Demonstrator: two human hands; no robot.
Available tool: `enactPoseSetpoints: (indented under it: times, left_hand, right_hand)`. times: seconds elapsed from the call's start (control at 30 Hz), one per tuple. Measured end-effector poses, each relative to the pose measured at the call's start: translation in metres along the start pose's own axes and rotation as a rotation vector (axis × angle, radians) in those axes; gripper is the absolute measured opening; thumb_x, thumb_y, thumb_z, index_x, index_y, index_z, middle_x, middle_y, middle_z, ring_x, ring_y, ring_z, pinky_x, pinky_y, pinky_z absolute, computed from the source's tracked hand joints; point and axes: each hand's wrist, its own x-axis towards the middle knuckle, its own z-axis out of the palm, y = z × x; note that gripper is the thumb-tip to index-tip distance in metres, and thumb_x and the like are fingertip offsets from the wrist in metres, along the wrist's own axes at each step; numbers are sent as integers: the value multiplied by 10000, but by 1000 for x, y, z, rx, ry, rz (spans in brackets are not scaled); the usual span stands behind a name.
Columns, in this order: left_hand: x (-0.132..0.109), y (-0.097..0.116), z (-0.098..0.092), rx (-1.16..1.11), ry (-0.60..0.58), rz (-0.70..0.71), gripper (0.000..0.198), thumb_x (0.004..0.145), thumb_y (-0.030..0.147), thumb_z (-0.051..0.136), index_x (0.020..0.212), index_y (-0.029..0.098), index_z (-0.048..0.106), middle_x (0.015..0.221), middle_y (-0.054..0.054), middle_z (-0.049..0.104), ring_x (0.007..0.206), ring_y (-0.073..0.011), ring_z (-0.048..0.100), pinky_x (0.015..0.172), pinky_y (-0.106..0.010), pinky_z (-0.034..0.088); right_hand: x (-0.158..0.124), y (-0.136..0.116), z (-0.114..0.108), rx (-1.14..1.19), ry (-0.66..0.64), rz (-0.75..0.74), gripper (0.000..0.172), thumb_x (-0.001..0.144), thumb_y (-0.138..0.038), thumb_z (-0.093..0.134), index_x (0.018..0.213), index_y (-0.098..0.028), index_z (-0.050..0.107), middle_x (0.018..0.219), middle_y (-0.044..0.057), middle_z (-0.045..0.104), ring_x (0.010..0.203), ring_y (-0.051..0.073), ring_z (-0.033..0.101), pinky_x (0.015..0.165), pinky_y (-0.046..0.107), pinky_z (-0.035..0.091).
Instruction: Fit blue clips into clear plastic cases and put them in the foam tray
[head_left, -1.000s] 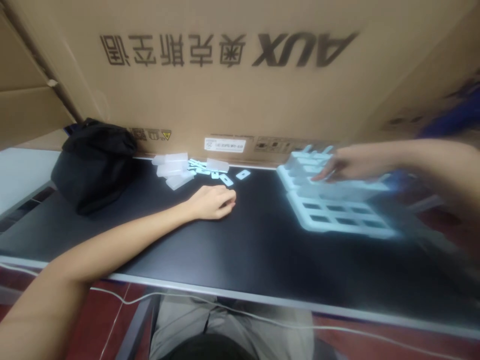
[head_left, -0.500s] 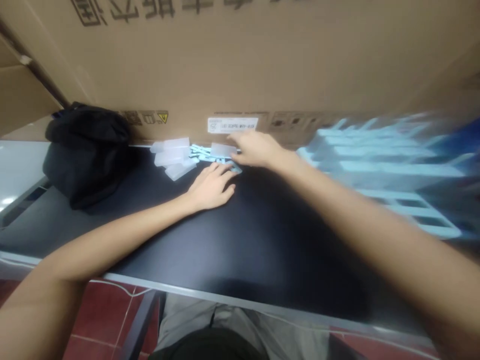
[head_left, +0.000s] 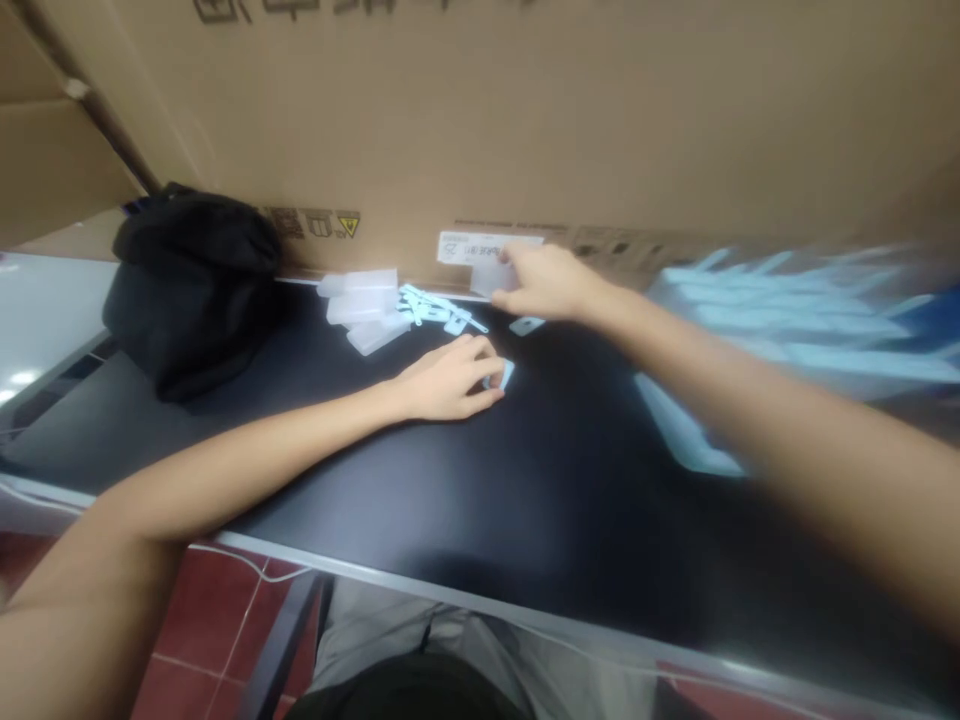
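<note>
My left hand rests on the black table with its fingers pinched on a small pale blue plastic piece. My right hand is raised near the cardboard box, fingers closed on a translucent white plastic block. A pile of small blue pieces and several translucent blocks lie just beyond my left hand. One loose blue piece lies under my right hand.
A large cardboard box stands along the back of the table. A black bag sits at the left. A stack of pale blue slotted trays, blurred, lies at the right. The table's front edge runs above my lap.
My right hand went from the trays at the right to the pile and lifted a translucent block. My left hand closed on a small blue piece and drew it nearer.
</note>
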Motion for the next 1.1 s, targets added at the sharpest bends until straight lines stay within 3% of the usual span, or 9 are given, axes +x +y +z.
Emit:
enactPoseSetpoints:
  times: [0.07, 0.17, 0.23, 0.3, 0.43, 0.53, 0.7, 0.97, 1.1]
  left_hand:
    - [0, -3, 0, -96, -6, 0, 186, 990, 380, 587, 952, 212, 658, 1119, -66, 604, 1038, -207, 583, 913, -337, 492]
    - [2, -7, 1, -216, 2, -50, 120, 937, 320, 622, 986, 211, 633, 1081, -50, 610, 965, -182, 606, 873, -324, 503]
    - [3, -7, 1, -249, 29, -121, 207, 874, 299, 665, 1050, 211, 600, 1084, -48, 623, 923, -181, 613, 833, -331, 509]
    - [4, -6, 0, -251, 60, -217, 328, 817, 312, 711, 1093, 217, 563, 1127, -52, 641, 937, -199, 623, 819, -351, 514]
    - [4, -1, -3, -257, 67, -386, 557, 793, 411, 750, 1244, 249, 467, 1182, -50, 681, 973, -234, 653, 811, -388, 523]
    - [3, -2, -4, -279, 45, -401, 607, 805, 421, 741, 1289, 262, 410, 1154, -36, 706, 940, -228, 666, 778, -384, 518]
    - [2, -6, -2, -320, 75, -366, 626, 786, 365, 753, 1288, 261, 395, 1113, -35, 723, 909, -209, 670, 754, -359, 522]
    - [2, -7, -1, -307, 60, -351, 620, 755, 301, 732, 1284, 268, 411, 1114, -20, 722, 880, -199, 676, 792, -371, 532]
    - [2, -6, -1, -306, 49, -334, 609, 741, 296, 726, 1266, 264, 419, 1125, -24, 718, 918, -207, 676, 797, -370, 534]
  right_hand:
    - [-9, 0, -18, 58, -63, 28, 642, 873, -407, 605, 1420, -77, 554, 1083, 185, 746, 933, 317, 708, 800, 389, 534]
    - [-20, -1, -46, 126, -341, 62, 585, 861, -373, 662, 1384, -118, 611, 846, 93, 751, 747, 248, 700, 717, 345, 525]
    - [-26, -1, -59, 107, -515, 26, 468, 846, -357, 702, 1269, -157, 695, 753, 52, 730, 694, 224, 688, 683, 325, 507]
    - [-29, -1, -66, 32, -581, -56, 367, 820, -348, 737, 1145, -179, 751, 758, 44, 733, 712, 220, 690, 680, 318, 490]
    - [-33, -5, -68, -130, -519, -269, 292, 773, -314, 765, 1038, -195, 785, 899, 57, 764, 795, 223, 685, 676, 309, 454]
    - [-34, -13, -66, -168, -478, -375, 283, 770, -294, 761, 1036, -203, 794, 925, 58, 764, 822, 220, 677, 677, 303, 434]
    - [-33, -24, -65, -215, -446, -341, 334, 753, -293, 788, 1079, -224, 806, 967, 72, 766, 872, 248, 690, 717, 333, 431]
    - [-39, -17, -60, -243, -521, -327, 322, 830, -390, 723, 1069, -180, 776, 923, 100, 752, 806, 235, 676, 644, 315, 397]
    - [-40, -20, -56, -208, -519, -330, 353, 831, -340, 709, 1137, -171, 757, 961, 106, 755, 830, 240, 685, 658, 317, 418]
